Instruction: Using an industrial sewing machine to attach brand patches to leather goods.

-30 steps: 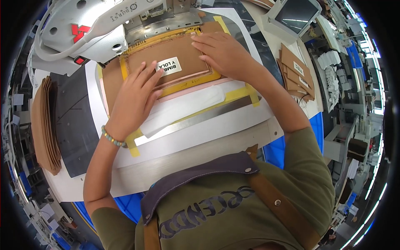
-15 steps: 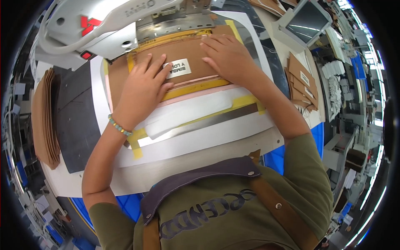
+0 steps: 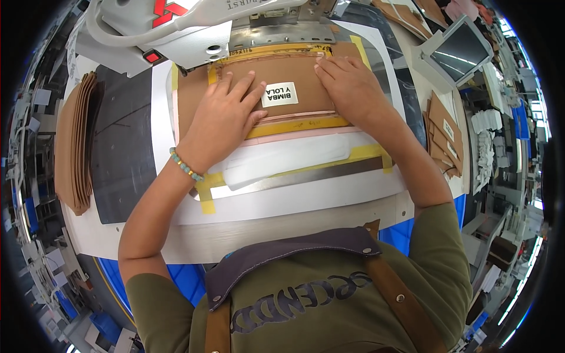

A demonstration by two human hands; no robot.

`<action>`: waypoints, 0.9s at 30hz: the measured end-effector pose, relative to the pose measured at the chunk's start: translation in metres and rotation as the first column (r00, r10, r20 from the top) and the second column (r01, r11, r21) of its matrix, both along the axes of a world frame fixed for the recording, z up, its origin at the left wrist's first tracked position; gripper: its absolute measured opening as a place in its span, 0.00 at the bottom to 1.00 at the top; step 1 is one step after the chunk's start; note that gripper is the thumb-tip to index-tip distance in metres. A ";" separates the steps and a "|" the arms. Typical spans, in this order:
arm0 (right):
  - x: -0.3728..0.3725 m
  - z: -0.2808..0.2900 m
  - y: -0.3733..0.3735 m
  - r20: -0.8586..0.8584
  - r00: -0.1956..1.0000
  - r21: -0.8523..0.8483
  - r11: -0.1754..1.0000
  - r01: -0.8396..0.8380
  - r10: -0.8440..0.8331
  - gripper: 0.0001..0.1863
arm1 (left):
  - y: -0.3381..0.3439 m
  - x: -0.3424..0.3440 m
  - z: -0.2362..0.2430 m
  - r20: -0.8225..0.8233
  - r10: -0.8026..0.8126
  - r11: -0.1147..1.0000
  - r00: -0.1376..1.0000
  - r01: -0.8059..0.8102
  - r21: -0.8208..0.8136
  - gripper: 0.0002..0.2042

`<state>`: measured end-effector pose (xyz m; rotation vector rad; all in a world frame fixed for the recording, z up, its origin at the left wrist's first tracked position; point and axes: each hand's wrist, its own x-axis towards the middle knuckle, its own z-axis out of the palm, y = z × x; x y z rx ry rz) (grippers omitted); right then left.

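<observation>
A flat brown panel (image 3: 294, 69) with a white printed label (image 3: 280, 94) lies inside a yellow-edged frame (image 3: 300, 125) on the worktable. My left hand (image 3: 225, 120) rests on the panel's left part, fingers stretched out, the tips of some close to the label. A beaded bracelet (image 3: 186, 165) circles that wrist. Over the panel's right end lies my right hand (image 3: 356, 88), its fingers extended toward the frame's far edge. Neither hand grips anything. At the frame's far side, a metal clamp plate (image 3: 279, 37) of the sewing machine (image 3: 147, 32) sits close to the panel.
To the left stands a stack of brown pieces (image 3: 73, 144). On the right lie brown labelled pieces (image 3: 442, 132) and, farther back, a tilted screen (image 3: 460, 52). White sheet material (image 3: 282, 162) with yellow tape (image 3: 207, 199) covers the table in front of the frame.
The whole scene has shifted right in the picture. My left hand has drawn slightly away from the label, which now shows more fully. The right hand stays at the panel's right end.
</observation>
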<state>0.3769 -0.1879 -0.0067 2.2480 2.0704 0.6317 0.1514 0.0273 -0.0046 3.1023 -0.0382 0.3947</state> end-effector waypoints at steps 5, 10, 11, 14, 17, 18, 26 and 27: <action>-0.007 0.007 0.004 -0.036 0.999 -0.042 0.998 0.038 -0.040 0.25 | 0.006 0.000 0.004 -0.033 -0.016 0.999 0.999 0.014 -0.051 0.25; -0.008 0.010 0.004 -0.072 0.996 -0.075 0.996 0.039 -0.045 0.26 | 0.006 0.001 0.004 -0.058 -0.018 0.999 0.998 0.016 -0.039 0.25; -0.010 0.013 0.005 -0.108 0.991 -0.119 0.991 0.065 -0.078 0.27 | 0.006 0.001 0.004 -0.057 -0.015 0.999 0.998 0.013 -0.039 0.25; -0.011 0.015 0.006 -0.142 0.984 -0.155 0.984 0.086 -0.108 0.27 | 0.004 0.001 0.005 -0.071 -0.001 0.999 0.997 -0.002 -0.036 0.26; -0.011 0.015 0.007 -0.139 0.985 -0.161 0.984 0.081 -0.104 0.27 | 0.004 0.001 0.004 -0.064 0.002 1.000 0.998 -0.003 -0.007 0.26; -0.012 0.015 0.008 -0.135 0.985 -0.174 0.981 0.083 -0.107 0.27 | 0.003 0.001 0.004 -0.067 0.005 1.000 0.998 -0.005 -0.006 0.26; -0.010 0.008 0.015 -0.130 0.991 -0.094 0.996 0.006 -0.018 0.25 | -0.002 0.004 0.002 -0.123 0.023 0.996 0.992 -0.034 -0.087 0.25; -0.012 0.008 0.017 -0.136 0.991 -0.095 0.995 0.002 -0.015 0.24 | -0.002 0.003 0.001 -0.103 -0.002 0.995 0.995 -0.008 -0.097 0.25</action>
